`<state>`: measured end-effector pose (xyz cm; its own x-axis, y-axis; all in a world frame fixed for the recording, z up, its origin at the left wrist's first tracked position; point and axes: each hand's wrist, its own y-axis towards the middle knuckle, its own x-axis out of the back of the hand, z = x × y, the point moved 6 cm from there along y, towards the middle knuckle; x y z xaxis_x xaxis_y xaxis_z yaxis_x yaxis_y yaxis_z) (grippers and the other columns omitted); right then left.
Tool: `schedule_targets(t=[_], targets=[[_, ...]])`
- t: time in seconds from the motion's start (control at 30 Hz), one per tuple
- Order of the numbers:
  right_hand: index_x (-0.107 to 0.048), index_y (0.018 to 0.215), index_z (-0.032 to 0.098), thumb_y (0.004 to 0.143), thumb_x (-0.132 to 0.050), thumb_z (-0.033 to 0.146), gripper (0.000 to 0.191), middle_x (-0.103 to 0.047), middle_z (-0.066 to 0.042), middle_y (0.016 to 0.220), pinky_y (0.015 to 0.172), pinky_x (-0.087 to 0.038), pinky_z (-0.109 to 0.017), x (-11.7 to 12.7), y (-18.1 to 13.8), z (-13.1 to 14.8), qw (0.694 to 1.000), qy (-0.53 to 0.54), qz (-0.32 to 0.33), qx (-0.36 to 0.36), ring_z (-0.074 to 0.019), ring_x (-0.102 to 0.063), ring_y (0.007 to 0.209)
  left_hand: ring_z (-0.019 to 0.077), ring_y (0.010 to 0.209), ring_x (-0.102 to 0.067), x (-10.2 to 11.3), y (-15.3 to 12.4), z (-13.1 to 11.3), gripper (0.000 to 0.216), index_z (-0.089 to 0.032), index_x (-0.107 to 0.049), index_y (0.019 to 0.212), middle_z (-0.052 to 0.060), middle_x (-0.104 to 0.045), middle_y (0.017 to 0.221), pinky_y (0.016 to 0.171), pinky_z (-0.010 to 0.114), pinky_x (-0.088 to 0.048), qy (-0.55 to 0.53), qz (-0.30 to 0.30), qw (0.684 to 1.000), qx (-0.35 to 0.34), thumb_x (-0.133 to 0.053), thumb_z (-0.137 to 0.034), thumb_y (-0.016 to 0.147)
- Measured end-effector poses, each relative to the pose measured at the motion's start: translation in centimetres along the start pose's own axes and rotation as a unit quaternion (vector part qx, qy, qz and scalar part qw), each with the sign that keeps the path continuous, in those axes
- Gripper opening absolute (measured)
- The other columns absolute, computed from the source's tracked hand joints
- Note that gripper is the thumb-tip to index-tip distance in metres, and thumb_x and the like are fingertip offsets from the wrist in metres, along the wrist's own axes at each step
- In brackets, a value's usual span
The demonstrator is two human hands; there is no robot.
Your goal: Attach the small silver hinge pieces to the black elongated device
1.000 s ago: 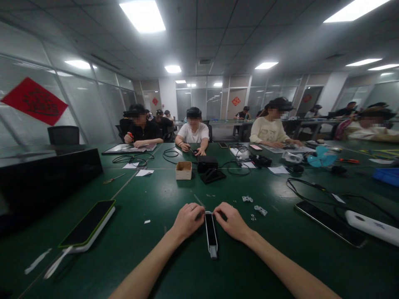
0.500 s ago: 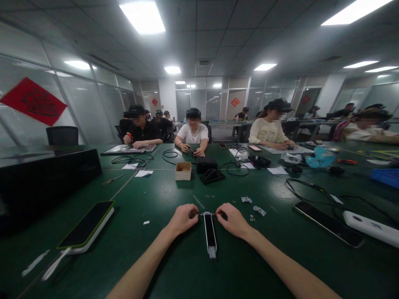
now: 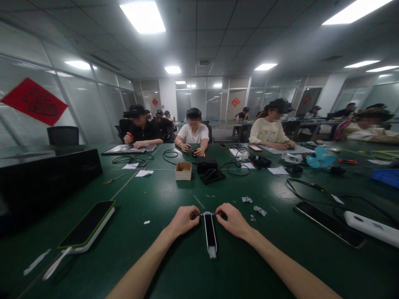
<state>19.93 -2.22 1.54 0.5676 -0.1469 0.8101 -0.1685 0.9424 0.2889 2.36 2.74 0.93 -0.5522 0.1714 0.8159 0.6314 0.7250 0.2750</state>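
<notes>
A long narrow piece with a white rim and black face (image 3: 210, 232) lies on the green table, its grey tip towards me. A thin metal rod (image 3: 202, 214) crosses its far end and sticks out on both sides. My left hand (image 3: 186, 219) pinches the rod's left end between thumb and fingers. On the other side, my right hand (image 3: 231, 220) is closed in a pinch on the right end. The fingertips hide the rod's outer ends. Right of my right hand lie two small metal brackets (image 3: 259, 211) and several tiny rings (image 3: 252, 218).
A phone on a white block (image 3: 87, 224) lies at left, near a black monitor (image 3: 50, 178). Another phone (image 3: 328, 224) and a white power bank-like block (image 3: 370, 227) lie at right. Farther off are an open cardboard box (image 3: 183, 171), black cables and co-workers seated opposite.
My hands and the long piece stay almost in place. My left hand has shifted very slightly to the right; otherwise only a slight shift of view shows.
</notes>
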Motion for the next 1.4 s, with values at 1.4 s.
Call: schedule_targets(t=[1.4], targets=[[-0.068,0.097,0.017,0.088,-0.046,0.029,0.026,-0.062,-0.009,0.099,0.083,-0.043,-0.032,2.8,0.8,-6.3,0.981,-0.175,0.069,-0.043,-0.0199,-0.057,0.093,0.0171,0.084,-0.06,-0.9,0.0,-0.1,0.02,-0.021,-0.061,0.105,0.002,-0.065,0.093,0.08,0.029,-0.044,0.064,0.027,0.997,-0.029,-0.056,-0.024,0.086]])
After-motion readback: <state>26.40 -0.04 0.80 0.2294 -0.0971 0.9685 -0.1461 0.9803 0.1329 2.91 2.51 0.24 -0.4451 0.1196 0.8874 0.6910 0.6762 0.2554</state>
